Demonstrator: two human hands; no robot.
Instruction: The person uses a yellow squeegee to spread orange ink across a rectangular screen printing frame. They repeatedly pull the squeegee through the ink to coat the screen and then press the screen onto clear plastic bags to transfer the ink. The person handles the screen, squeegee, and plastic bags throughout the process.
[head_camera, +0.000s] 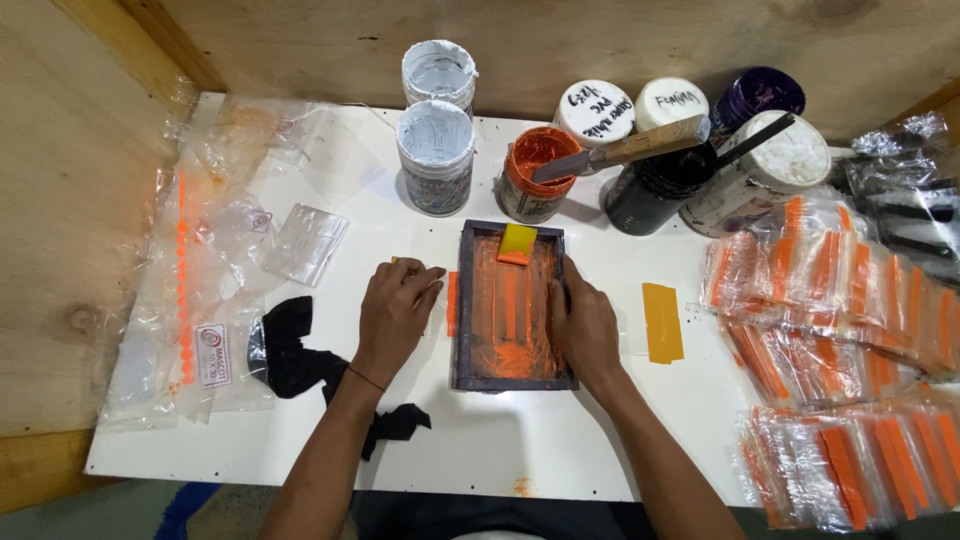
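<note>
Two hands flank my orange-smeared printing frame (514, 306): right hand (583, 325) gripping its right edge with curled fingers, left hand (395, 310) just left, fingers pressed flat on the counter (500, 440)

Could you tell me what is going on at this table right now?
A person works at a white table with a small dark framed printing screen smeared with orange ink. The right hand grips the frame's right edge; the left hand rests at its left side. A yellow squeegee lies at the top of the screen. Paint tubs stand behind it, including an open orange tub, and bagged orange-printed pieces are piled on the right.
</note>
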